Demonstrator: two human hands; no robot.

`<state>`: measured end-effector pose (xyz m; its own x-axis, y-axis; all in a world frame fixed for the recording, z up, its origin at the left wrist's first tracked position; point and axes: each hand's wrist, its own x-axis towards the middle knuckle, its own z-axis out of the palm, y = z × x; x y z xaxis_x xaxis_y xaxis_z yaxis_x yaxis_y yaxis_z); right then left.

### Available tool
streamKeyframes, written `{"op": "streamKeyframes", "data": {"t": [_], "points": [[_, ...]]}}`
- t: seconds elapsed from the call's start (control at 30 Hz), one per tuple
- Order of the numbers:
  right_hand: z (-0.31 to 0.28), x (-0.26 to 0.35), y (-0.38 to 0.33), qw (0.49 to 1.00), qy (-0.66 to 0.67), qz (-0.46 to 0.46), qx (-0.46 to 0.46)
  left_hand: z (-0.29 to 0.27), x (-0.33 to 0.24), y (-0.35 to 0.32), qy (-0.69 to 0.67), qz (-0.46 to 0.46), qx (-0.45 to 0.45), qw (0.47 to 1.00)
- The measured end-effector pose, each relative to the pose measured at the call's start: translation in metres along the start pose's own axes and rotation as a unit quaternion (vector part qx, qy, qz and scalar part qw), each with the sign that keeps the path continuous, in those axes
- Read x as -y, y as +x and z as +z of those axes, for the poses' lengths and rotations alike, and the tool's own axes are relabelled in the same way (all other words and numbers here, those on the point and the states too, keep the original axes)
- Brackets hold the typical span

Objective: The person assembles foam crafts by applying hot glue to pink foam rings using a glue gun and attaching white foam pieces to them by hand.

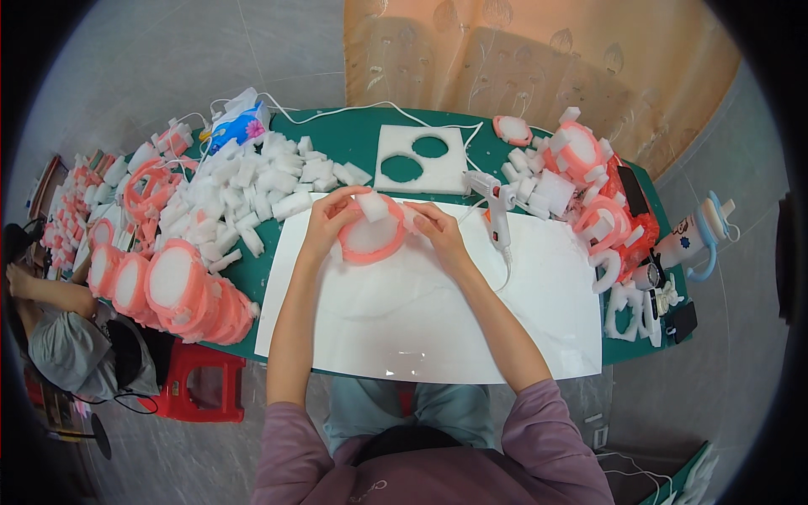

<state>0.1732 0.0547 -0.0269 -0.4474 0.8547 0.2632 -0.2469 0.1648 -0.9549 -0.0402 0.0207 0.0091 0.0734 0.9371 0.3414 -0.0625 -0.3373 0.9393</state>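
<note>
Over a white sheet, a round foam piece with a pink rim and a white middle is held between my hands. My left hand grips its left and upper edge, beside a white foam block standing at the top of the rim. At the right side of the rim, my right hand pinches another small white foam block, partly covered by my fingers. Just right of this hand a white glue gun rests nozzle-left, its cord trailing toward me.
A white foam sheet with two round holes lies at the back. Loose white foam blocks heap up on the left, behind stacked pink-and-white foam rounds. More foam pieces crowd the right end. A red stool stands lower left, near another person.
</note>
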Motion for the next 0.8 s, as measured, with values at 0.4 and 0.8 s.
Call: {"op": "streamKeyframes", "data": {"t": [0.4,0.8], "points": [[0.0004,0.0011,-0.0003,1.000,-0.021,0.001,0.005,-0.0066,0.0054,0.0007,0.034,-0.022,0.006,0.999],[-0.0010,-0.0014,-0.0005,1.000,-0.014,0.002,0.004,-0.0054,0.0043,0.0005,0.038,-0.027,0.007,0.999]]}}
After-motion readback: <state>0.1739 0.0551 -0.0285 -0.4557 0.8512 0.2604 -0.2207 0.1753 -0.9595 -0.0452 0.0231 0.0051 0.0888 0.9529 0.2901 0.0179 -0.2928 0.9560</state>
